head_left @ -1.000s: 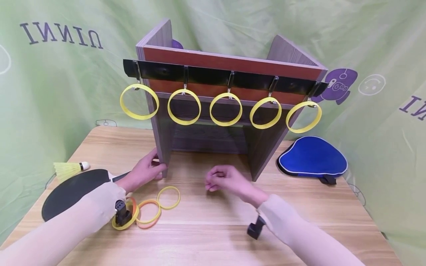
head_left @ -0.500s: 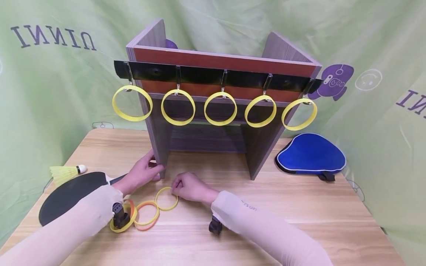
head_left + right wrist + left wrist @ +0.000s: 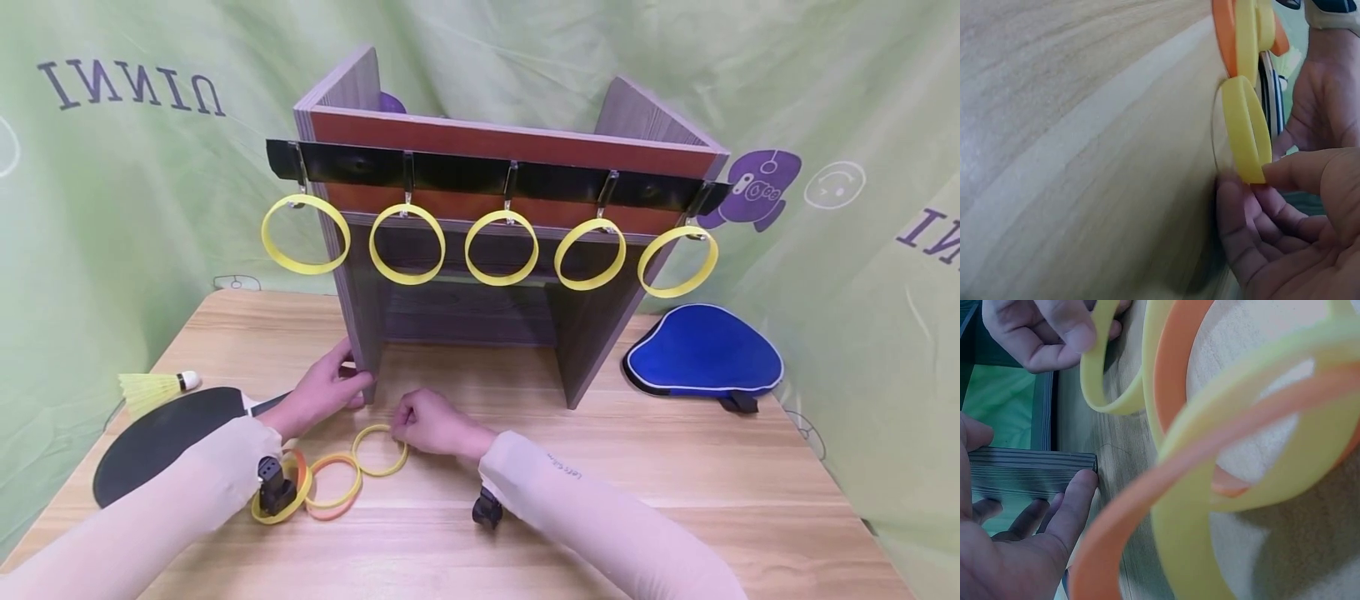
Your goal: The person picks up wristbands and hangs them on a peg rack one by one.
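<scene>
In the head view a grey wood-grain stand (image 3: 360, 312) rises from the table (image 3: 600, 500). My left hand (image 3: 321, 393) grips the lower front edge of its left side panel; the left wrist view shows fingers and thumb on both sides of that panel (image 3: 1035, 469). A loose yellow ring (image 3: 382, 474) lies just in front of the stand. My right hand (image 3: 433, 423) pinches its right rim, and in the right wrist view thumb and fingertips meet on the yellow ring (image 3: 1244, 134). To its left are overlapping yellow and orange rings (image 3: 330, 508), partly behind the left wrist camera.
Several yellow rings (image 3: 502, 280) hang from hooks on a black strip (image 3: 457, 177) across the stand's front. A black table tennis bat (image 3: 172, 437) and a yellow shuttlecock (image 3: 150, 390) lie at left. On the right is a blue bat case (image 3: 705, 350).
My right hand has moved left from in front of the stand's opening to the loose yellow ring and now pinches it. My left hand stays on the side panel.
</scene>
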A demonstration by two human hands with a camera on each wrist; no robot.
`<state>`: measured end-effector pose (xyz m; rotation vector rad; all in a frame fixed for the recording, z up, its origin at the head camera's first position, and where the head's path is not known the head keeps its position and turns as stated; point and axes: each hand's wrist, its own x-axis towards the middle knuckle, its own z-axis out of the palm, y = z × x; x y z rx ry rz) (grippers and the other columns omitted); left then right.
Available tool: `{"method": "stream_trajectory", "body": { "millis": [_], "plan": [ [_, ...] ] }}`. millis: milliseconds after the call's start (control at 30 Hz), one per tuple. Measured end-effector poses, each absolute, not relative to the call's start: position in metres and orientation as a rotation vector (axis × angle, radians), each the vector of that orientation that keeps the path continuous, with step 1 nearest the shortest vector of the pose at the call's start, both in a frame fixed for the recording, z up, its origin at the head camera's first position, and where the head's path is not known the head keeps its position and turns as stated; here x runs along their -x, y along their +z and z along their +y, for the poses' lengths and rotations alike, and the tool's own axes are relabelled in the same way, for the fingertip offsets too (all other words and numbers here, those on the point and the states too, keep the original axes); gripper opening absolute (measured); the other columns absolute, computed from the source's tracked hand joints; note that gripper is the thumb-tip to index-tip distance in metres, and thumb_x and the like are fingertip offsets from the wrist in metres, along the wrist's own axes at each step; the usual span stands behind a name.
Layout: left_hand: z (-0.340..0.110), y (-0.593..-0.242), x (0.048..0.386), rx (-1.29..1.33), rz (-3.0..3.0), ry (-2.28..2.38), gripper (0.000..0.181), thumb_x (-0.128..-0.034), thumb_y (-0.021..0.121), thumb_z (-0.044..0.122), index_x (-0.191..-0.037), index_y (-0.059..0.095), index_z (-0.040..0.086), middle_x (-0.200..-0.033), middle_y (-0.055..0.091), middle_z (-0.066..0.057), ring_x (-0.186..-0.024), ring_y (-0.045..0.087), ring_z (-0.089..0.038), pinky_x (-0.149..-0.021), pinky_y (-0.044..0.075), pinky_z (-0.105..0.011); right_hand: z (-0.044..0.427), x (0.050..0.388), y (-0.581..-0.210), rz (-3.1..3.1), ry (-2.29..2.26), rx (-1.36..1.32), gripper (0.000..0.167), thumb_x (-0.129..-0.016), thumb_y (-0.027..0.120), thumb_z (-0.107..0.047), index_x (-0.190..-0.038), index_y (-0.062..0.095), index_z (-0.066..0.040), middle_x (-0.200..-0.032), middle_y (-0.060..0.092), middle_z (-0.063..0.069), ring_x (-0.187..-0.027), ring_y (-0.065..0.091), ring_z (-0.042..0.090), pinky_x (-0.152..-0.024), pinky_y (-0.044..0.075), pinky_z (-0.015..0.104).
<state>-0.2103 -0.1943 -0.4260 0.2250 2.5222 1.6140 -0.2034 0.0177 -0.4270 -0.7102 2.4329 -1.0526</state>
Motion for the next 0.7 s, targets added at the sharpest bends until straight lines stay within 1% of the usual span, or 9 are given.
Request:
{"method": "stream_trajectory", "body": {
  "millis": [67, 133, 200, 367, 467, 567, 700],
  "plan": [
    [-0.194, -0.427, 0.211, -0.224, 2.525, 1.611, 0.068, -0.101, 0.06, 0.013, -0.162, 0.03, 0.007, -0.145, 0.048, -0.032, -0.13, 0.058, -0.048, -0.087, 0.065, -0.039, 0.021, 0.204, -0.426, 2.359, -1.13, 0.661, 0.005, -0.093, 0.07, -0.001, -0.088, 0.069, 0.0, -0.071, 0.068, 0.009, -0.057, 0.056, 0.006, -0.054, 0.05, 0.015],
    [-0.195, -0.428, 0.211, -0.219, 2.525, 1.603, 0.068, -0.1012, 0.06, 0.014, -0.162, 0.03, 0.008, -0.146, 0.048, -0.031, -0.131, 0.058, -0.048, -0.087, 0.065, -0.039, 0.025, 0.204, -0.425, 2.272, -1.208, 0.61, 0.004, -0.094, 0.07, 0.001, -0.09, 0.068, 0.003, -0.07, 0.067, 0.011, -0.055, 0.06, 0.009, -0.052, 0.055, 0.019],
    [-0.195, -0.428, 0.211, -0.211, 2.525, 1.589, 0.068, -0.1015, 0.06, 0.014, -0.162, 0.029, 0.009, -0.147, 0.048, -0.03, -0.132, 0.057, -0.047, -0.088, 0.065, -0.039, 0.029, 0.205, -0.424, 2.197, -1.26, 0.581, 0.003, -0.094, 0.069, 0.003, -0.094, 0.068, 0.006, -0.074, 0.068, 0.012, -0.057, 0.062, 0.01, -0.056, 0.06, 0.023],
    [-0.195, -0.428, 0.212, -0.201, 2.528, 1.566, 0.07, -0.102, 0.06, 0.016, -0.163, 0.027, 0.01, -0.148, 0.047, -0.03, -0.133, 0.056, -0.048, -0.089, 0.065, -0.04, 0.04, 0.207, -0.428, 2.026, -1.362, 0.497, 0.013, -0.095, 0.069, 0.003, -0.106, 0.068, 0.011, -0.085, 0.072, 0.015, -0.064, 0.066, 0.01, -0.068, 0.065, 0.027],
    [-0.195, -0.428, 0.212, -0.201, 2.531, 1.561, 0.069, -0.1021, 0.06, 0.016, -0.163, 0.028, 0.01, -0.149, 0.047, -0.03, -0.132, 0.056, -0.048, -0.089, 0.065, -0.041, 0.047, 0.208, -0.429, 1.954, -1.405, 0.445, 0.016, -0.096, 0.069, 0.002, -0.109, 0.068, 0.011, -0.086, 0.072, 0.012, -0.067, 0.068, 0.01, -0.073, 0.066, 0.029],
    [-0.194, -0.427, 0.211, -0.2, 2.527, 1.565, 0.069, -0.1021, 0.06, 0.015, -0.163, 0.028, 0.009, -0.148, 0.047, -0.03, -0.131, 0.057, -0.047, -0.088, 0.065, -0.041, 0.053, 0.209, -0.427, 1.905, -1.433, 0.404, 0.018, -0.097, 0.068, 0.001, -0.112, 0.067, 0.01, -0.084, 0.069, 0.005, -0.069, 0.07, 0.01, -0.076, 0.066, 0.029],
    [-0.194, -0.425, 0.21, -0.206, 2.516, 1.596, 0.068, -0.1019, 0.061, 0.014, -0.162, 0.03, 0.008, -0.147, 0.048, -0.031, -0.129, 0.058, -0.046, -0.087, 0.065, -0.039, 0.059, 0.21, -0.418, 1.853, -1.478, 0.389, 0.022, -0.098, 0.068, 0.001, -0.117, 0.064, 0.011, -0.084, 0.067, 0.002, -0.072, 0.071, 0.011, -0.08, 0.066, 0.031]
  ]
}}
